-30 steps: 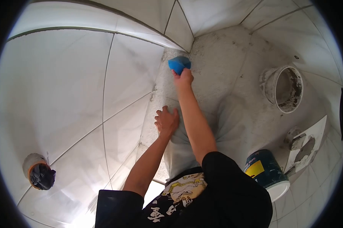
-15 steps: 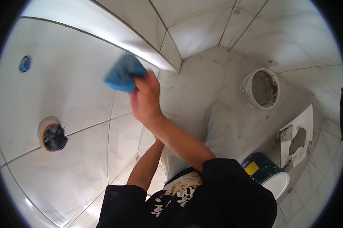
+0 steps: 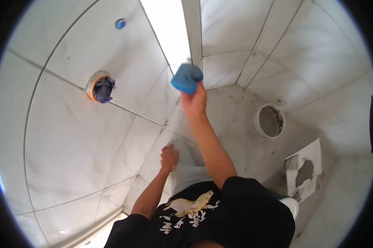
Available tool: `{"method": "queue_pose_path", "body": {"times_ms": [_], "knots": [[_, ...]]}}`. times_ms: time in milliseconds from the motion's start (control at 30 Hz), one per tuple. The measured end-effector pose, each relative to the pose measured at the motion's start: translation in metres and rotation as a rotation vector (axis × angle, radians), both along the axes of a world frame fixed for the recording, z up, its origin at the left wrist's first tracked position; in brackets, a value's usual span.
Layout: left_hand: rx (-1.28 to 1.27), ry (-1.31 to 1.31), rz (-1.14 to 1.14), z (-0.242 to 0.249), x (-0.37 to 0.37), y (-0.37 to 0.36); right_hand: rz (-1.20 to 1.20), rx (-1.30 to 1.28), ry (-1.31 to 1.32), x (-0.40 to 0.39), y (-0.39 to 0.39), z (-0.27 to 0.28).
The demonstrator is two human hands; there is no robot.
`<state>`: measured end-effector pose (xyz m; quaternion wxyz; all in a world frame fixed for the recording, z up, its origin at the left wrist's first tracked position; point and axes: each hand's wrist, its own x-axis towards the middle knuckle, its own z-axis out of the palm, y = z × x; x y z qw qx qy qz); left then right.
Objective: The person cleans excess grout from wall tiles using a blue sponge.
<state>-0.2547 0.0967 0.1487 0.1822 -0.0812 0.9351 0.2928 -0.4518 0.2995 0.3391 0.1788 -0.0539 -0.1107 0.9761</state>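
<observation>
My right hand (image 3: 194,103) is stretched forward, its fingers closed around a folded blue sponge (image 3: 187,78). The sponge overlaps the lower end of a bright tiled wall edge (image 3: 168,33) in this view. Lower down, my left hand (image 3: 169,158) rests on my leg by the knee, fingers apart and holding nothing. Left of the sponge, a pipe opening with an orange rim (image 3: 90,91) sticks out of the tiled wall, stuffed with a dark crumpled plug (image 3: 104,89). Above it, a small blue fitting (image 3: 120,23) sits in the same wall.
A white bucket (image 3: 257,124) with grey paste inside stands on the dusty floor (image 3: 223,105). Right of it lies a white board (image 3: 314,157) smeared with grey mortar. A tub with a white lid (image 3: 292,205) is partly hidden by my sleeve. Tiled walls (image 3: 319,53) close in on the right.
My view has turned, so the wall fittings appear farther right. My right hand and the sponge now show at the wall's edge. My left hand, hidden before, has come into view on my leg.
</observation>
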Motion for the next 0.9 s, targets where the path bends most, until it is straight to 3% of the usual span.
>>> {"method": "queue_pose_path", "body": {"times_ms": [67, 167, 233, 300, 333, 400, 467, 567, 600, 633, 667, 700, 767, 800, 867, 900], "knots": [[0.021, -0.044, 0.048, 0.012, -0.001, 0.008, 0.281, -0.226, 0.024, 0.044, 0.017, -0.012], [0.039, -0.106, 0.118, 0.022, -0.011, 0.012, 0.563, -0.009, -0.084, 0.091, 0.038, 0.021], [0.041, -0.144, 0.149, 0.031, -0.009, 0.016, 0.405, 0.293, -0.130, 0.071, 0.046, 0.062], [0.044, -0.130, 0.130, 0.046, -0.007, 0.013, 0.003, 1.195, 0.036, 0.053, 0.039, 0.156], [0.054, -0.145, 0.136, 0.044, -0.004, 0.012, -0.757, 1.761, 0.346, 0.029, 0.038, 0.187], [0.081, -0.129, 0.153, 0.041, -0.007, 0.008, -1.280, 1.912, 0.460, -0.013, 0.032, 0.217], [0.087, -0.133, 0.163, 0.040, -0.009, 0.007, -1.247, 2.046, 0.467, -0.054, 0.040, 0.178], [0.094, -0.121, 0.175, 0.032, -0.010, 0.005, -1.033, 2.271, 0.501, -0.064, 0.057, 0.022], [0.093, -0.116, 0.179, 0.029, -0.009, 0.004, -0.796, 2.338, 0.412, -0.061, 0.063, -0.044], [0.095, -0.108, 0.176, 0.029, -0.003, 0.004, -0.417, 2.624, 0.060, -0.052, 0.068, -0.112], [0.091, -0.123, 0.177, 0.031, -0.001, 0.002, -0.281, 2.564, 0.127, -0.022, 0.069, -0.134], [0.087, -0.123, 0.166, 0.033, -0.008, 0.003, -0.107, 2.464, -0.055, -0.002, 0.067, -0.156], [0.088, -0.089, 0.168, 0.026, -0.006, 0.003, 0.352, 1.854, -0.504, 0.031, 0.066, -0.128], [0.077, -0.100, 0.151, 0.027, -0.006, 0.006, 0.288, 1.843, -0.531, 0.045, 0.081, -0.114], [0.019, -0.142, 0.105, 0.031, -0.009, 0.009, 0.292, 0.321, -0.454, 0.054, 0.105, -0.083], [-0.024, -0.175, 0.084, 0.032, -0.013, 0.013, 0.240, 0.244, -0.328, 0.050, 0.118, -0.043]]}}
